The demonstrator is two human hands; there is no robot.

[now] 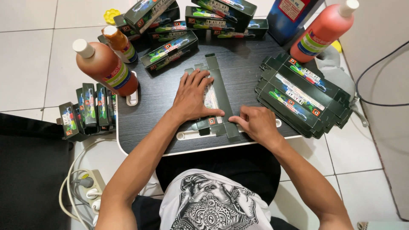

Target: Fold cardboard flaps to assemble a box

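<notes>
A flat, unfolded dark green carton blank lies on the small black table. My left hand presses flat on it, fingers spread. My right hand pinches the blank's near end at the front edge, fingers curled on the flap. A stack of the same flat blanks lies to the right of my right hand.
Folded green boxes are piled at the back of the table, and more stand on the floor at the left. Orange bottles stand at both sides. A power strip lies on the tiled floor.
</notes>
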